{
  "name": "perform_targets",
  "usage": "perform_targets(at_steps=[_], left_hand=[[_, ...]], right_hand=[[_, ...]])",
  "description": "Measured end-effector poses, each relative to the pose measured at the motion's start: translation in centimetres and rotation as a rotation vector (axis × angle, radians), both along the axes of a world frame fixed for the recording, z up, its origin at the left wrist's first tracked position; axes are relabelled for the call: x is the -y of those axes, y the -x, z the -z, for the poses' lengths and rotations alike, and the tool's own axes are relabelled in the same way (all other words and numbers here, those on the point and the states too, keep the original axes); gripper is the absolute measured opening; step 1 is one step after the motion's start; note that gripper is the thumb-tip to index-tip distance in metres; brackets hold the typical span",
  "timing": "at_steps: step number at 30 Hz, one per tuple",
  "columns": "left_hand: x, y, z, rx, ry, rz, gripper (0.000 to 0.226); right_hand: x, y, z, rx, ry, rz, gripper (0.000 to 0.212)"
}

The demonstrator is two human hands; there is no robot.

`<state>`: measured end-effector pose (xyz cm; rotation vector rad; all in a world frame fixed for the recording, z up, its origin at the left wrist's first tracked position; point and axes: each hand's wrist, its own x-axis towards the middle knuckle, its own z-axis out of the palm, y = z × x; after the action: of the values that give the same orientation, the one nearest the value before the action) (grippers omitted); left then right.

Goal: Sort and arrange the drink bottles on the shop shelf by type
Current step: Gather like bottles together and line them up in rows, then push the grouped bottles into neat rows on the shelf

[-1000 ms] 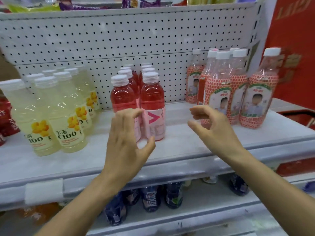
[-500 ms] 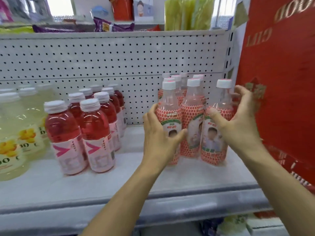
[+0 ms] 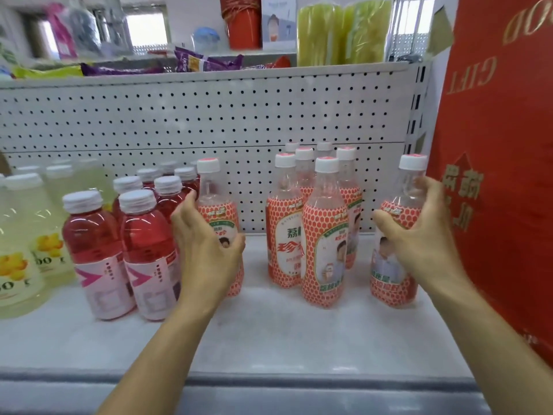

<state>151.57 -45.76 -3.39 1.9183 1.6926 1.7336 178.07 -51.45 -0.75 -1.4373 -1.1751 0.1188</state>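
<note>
My left hand (image 3: 206, 250) grips a clear bottle with an orange dotted label (image 3: 217, 211), standing right next to the red drink bottles (image 3: 119, 250). My right hand (image 3: 419, 235) grips another bottle of the same kind (image 3: 404, 193) at the far right, close to the red box. Between my hands stands a cluster of several more orange-labelled bottles (image 3: 317, 223). Pale yellow drink bottles (image 3: 27, 235) fill the left end of the white shelf (image 3: 269, 330).
A big red gift box (image 3: 502, 163) walls off the shelf's right end. A white pegboard back panel (image 3: 209, 115) rises behind the bottles. Snack packets (image 3: 203, 61) and green packs (image 3: 344, 31) sit on the shelf above.
Both hands have closed on orange-labelled bottles from the group's front. The left one has moved left beside the red bottles, the right one has moved right toward the red box.
</note>
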Motion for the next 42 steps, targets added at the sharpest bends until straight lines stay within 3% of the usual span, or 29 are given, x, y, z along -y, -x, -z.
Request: perform_targets(at_steps=[2, 4, 7, 9, 12, 15, 18, 28, 32, 34, 36, 42], left_hand=[[1.0, -1.0, -1.7, -0.146, -0.267, -0.028, 0.09], [1.5, -2.3, -4.9, -0.278, -0.394, 0.062, 0.08], [0.7, -4.2, -10.0, -0.55, -0.205, 0.139, 0.067], [-0.5, -5.1, -12.3, -0.732, 0.007, 0.201, 0.057], [-2.5, -5.3, -14.0, -0.845, 0.169, 0.343, 0.038], [-3.7, -4.6, -14.8, -0.923, 0.21, 0.303, 0.034], [-4.7, -3.6, -15.2, -0.966, 0.261, 0.246, 0.031], [-7.6, -2.3, -16.3, -1.051, 0.387, 0.152, 0.035], [-7.6, -5.7, -16.6, -0.888, 0.245, 0.347, 0.046], [-7.5, -7.6, -16.3, -0.833, 0.258, 0.445, 0.049], [-7.9, -9.1, -15.7, -0.827, 0.301, 0.487, 0.048], [-9.7, -8.7, -15.9, -0.876, 0.302, 0.452, 0.031]], right_hand=[[0.0, 0.2, -0.1, 0.064, -0.071, 0.066, 0.073], [0.2, 1.1, -1.8, 0.243, -0.26, 0.175, 0.072], [0.9, 3.2, -6.6, 0.518, -0.376, 0.175, 0.056], [1.1, 4.7, -9.2, 0.597, -0.168, -0.016, 0.052], [0.0, 6.4, -10.6, 0.818, 0.333, -0.149, 0.046], [-1.1, 6.6, -11.3, 0.839, 0.412, -0.18, 0.018], [-1.4, 5.9, -12.1, 0.837, 0.47, -0.144, 0.006], [-2.7, 4.9, -13.9, 0.993, 0.715, -0.106, 0.007], [-3.9, 4.7, -15.4, 0.934, 0.628, -0.053, 0.031], [-5.5, 4.2, -16.3, 0.905, 0.545, 0.048, 0.04], [-7.2, 3.8, -16.7, 0.92, 0.622, 0.094, 0.044], [-10.1, 3.3, -16.3, 0.819, 0.957, -0.22, 0.031]])
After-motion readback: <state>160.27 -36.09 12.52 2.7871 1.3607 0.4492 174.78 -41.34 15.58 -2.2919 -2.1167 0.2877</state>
